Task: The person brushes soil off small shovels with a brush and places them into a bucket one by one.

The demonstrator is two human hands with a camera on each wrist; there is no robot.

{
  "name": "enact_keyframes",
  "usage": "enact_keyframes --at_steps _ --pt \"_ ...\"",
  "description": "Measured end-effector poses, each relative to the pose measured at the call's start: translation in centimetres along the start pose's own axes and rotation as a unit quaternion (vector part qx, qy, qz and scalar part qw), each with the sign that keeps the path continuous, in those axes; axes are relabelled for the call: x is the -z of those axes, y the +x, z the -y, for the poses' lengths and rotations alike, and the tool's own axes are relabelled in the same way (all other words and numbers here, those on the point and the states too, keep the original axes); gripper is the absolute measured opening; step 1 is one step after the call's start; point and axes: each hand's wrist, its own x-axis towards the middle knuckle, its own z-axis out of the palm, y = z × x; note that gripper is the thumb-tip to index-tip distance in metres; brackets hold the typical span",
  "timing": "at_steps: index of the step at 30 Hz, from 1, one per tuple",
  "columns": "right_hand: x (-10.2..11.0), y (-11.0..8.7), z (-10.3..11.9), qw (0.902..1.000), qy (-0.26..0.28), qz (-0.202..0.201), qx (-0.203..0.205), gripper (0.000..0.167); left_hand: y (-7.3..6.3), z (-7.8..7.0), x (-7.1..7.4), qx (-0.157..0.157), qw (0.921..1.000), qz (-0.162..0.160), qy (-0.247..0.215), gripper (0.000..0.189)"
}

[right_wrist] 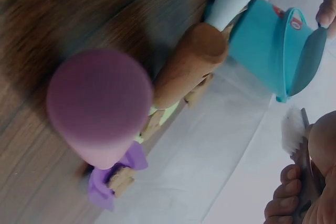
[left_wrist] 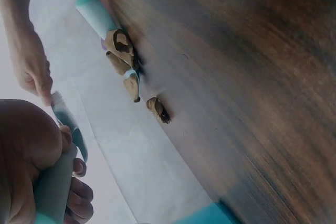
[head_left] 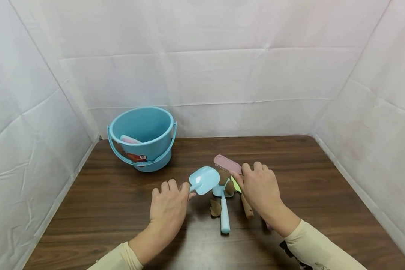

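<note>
My left hand (head_left: 168, 202) grips the handle of a light blue toy shovel (head_left: 205, 179), its blade pointing up and right over the table. In my right hand (head_left: 261, 187) is a pink brush (head_left: 227, 164), bristles facing down. Between the hands lies a second light blue tool (head_left: 225, 217), its head partly covered by brown dry leaves (head_left: 230, 188). A single leaf (head_left: 215, 208) lies left of its handle. Beside the right hand lies a yellow-green tool with a brown handle (head_left: 247, 207). A purple tool (right_wrist: 100, 184) with a pink handle (right_wrist: 100, 103) shows in the right wrist view.
A light blue bucket (head_left: 155, 152) stands at the back left, its handle hanging down in front. Inside it leans a pink and pale blue object (head_left: 129, 139). White cloth walls (head_left: 216, 78) surround the dark wooden table (head_left: 98, 210) at the back and sides.
</note>
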Motion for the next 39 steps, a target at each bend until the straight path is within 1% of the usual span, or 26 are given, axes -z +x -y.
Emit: enact_keyframes --at_steps 5,12,15,18,20,21,22,23,24,25,26,27,28,29,30,31,32,33,34,35,36,37,38,39 --pt "0.3 0.1 0.3 0.9999 -0.002 -0.011 0.011 0.052 0.1 0.0 0.0 0.001 1.0 0.004 -0.005 0.046" --pt "0.6 0.0 0.2 0.9997 0.004 -0.018 0.017 0.051 0.3 0.2 -0.4 0.0 0.9999 -0.015 -0.005 0.046" --pt "0.9 0.1 0.3 0.9994 0.009 -0.025 0.023 0.055 0.6 0.5 -0.5 0.004 0.9998 -0.017 -0.009 0.045" --pt "1.2 0.2 0.6 0.9987 0.013 -0.036 0.033 0.062 0.8 1.0 -0.6 0.01 0.9996 0.007 -0.026 0.043" --pt "1.5 0.2 1.0 0.998 0.017 -0.043 0.043 0.064 1.0 1.4 -0.6 0.018 0.9973 0.048 -0.054 0.041" --pt "1.7 0.2 1.2 0.9974 0.021 -0.046 0.051 0.064 1.1 1.7 -0.6 0.024 0.9938 0.073 -0.08 0.04" --pt "1.9 0.2 1.5 0.9968 0.024 -0.048 0.06 0.065 1.2 2.0 -0.7 0.033 0.9881 0.102 -0.111 0.038" --pt "2.2 0.1 1.8 0.9959 0.03 -0.05 0.069 0.065 1.3 2.3 -0.7 0.045 0.9794 0.13 -0.148 0.038" --pt "2.4 0.0 2.2 0.995 0.035 -0.051 0.078 0.064 1.4 2.5 -0.8 0.06 0.9664 0.159 -0.193 0.038" --pt "2.6 -0.1 2.5 0.9939 0.042 -0.052 0.088 0.064 1.5 2.8 -0.9 0.075 0.9491 0.184 -0.244 0.037" --pt "2.8 -0.2 2.9 0.9929 0.046 -0.052 0.096 0.064 1.5 3.0 -0.9 0.09 0.9266 0.202 -0.304 0.038" --pt "3.0 -0.2 3.3 0.992 0.05 -0.051 0.104 0.063 1.6 3.2 -1.0 0.109 0.8887 0.229 -0.382 0.041" --pt "3.1 -0.3 3.6 0.9913 0.049 -0.052 0.111 0.063 1.6 3.3 -1.0 0.126 0.839 0.257 -0.463 0.043" --pt "3.2 -0.4 4.0 0.9908 0.053 -0.051 0.114 0.062 1.6 3.3 -1.1 0.14 0.7723 0.282 -0.552 0.046" --pt "3.2 -0.4 4.2 0.9902 0.054 -0.051 0.118 0.062 1.5 3.3 -1.2 0.153 0.6845 0.308 -0.643 0.049" --pt "3.3 -0.5 4.5 0.9897 0.055 -0.052 0.121 0.061 1.4 3.2 -1.2 0.163 0.5825 0.334 -0.723 0.051" --pt "3.3 -0.5 4.8 0.9893 0.057 -0.052 0.124 0.061 1.2 3.2 -1.2 0.172 0.4761 0.359 -0.784 0.052" --pt "3.3 -0.6 5.0 0.9886 0.061 -0.053 0.128 0.06 0.9 3.1 -1.3 0.177 0.3784 0.385 -0.823 0.052" --pt "3.3 -0.7 5.2 0.9877 0.064 -0.056 0.131 0.06 0.6 3.0 -1.4 0.166 0.3002 0.404 -0.848 0.052" --pt "3.3 -0.8 5.4 0.9871 0.07 -0.056 0.133 0.06 0.3 2.9 -1.4 0.15 0.2343 0.418 -0.865 0.052" --pt "3.3 -0.8 5.5 0.9864 0.071 -0.058 0.136 0.06 0.0 2.8 -1.4 0.132 0.1877 0.427 -0.875 0.052" --pt "3.3 -0.9 5.7 0.9861 0.072 -0.059 0.138 0.06 -0.2 2.6 -1.4 0.112 0.1612 0.428 -0.882 0.052" --pt "3.3 -1.0 5.8 0.9858 0.074 -0.061 0.138 0.06 -0.5 2.5 -1.4 0.097 0.1456 0.426 -0.888 0.052" --pt "3.2 -1.0 5.9 0.9856 0.074 -0.064 0.138 0.06 -0.6 2.4 -1.4 0.086 0.1362 0.424 -0.891 0.051"
